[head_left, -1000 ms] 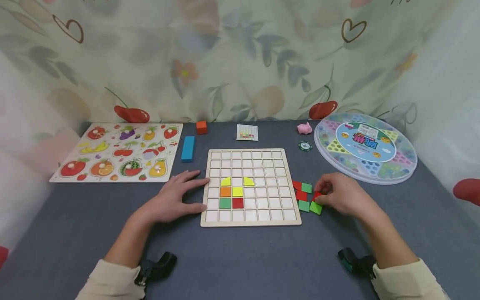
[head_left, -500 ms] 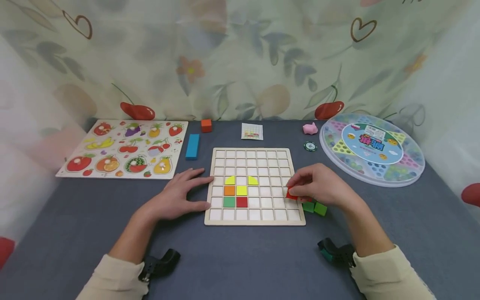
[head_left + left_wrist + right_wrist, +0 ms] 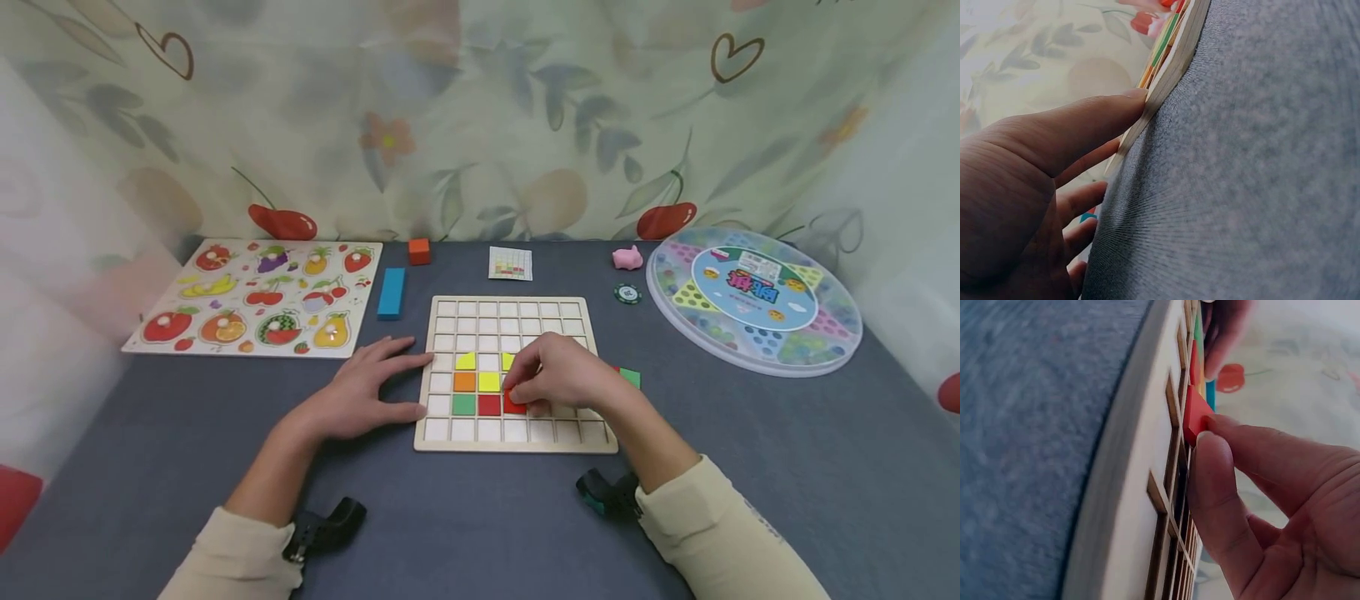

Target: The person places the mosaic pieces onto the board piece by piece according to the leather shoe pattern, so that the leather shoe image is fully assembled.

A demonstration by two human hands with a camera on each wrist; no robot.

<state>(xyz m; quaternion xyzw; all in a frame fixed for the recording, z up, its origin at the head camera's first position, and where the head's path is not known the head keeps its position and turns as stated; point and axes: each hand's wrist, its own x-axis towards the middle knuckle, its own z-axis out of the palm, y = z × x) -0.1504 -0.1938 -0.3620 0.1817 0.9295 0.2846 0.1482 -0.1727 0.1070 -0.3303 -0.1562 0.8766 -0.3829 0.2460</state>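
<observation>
Head: my right fingers (image 3: 528,362) pinch a red tile (image 3: 514,407) at three o'clock of its red neighbour (image 3: 489,405) on the grid board (image 3: 480,447). Left wrist: my left fingers (image 3: 1080,197) spread, empty, touching its nine-o'clock edge (steadying it, I'd say). Right wrist: thumb-and-finger pinch, probably for neat seating.

The left sleeve (image 3: 228,554) and right sleeve (image 3: 723,529) are cream. A black, curved left mount (image 3: 330,531) matches the right mount (image 3: 617,493), which bears a teal patch (image 3: 595,503). Faint grey marks (image 3: 762,517) on the right sleeve may be lettering.
</observation>
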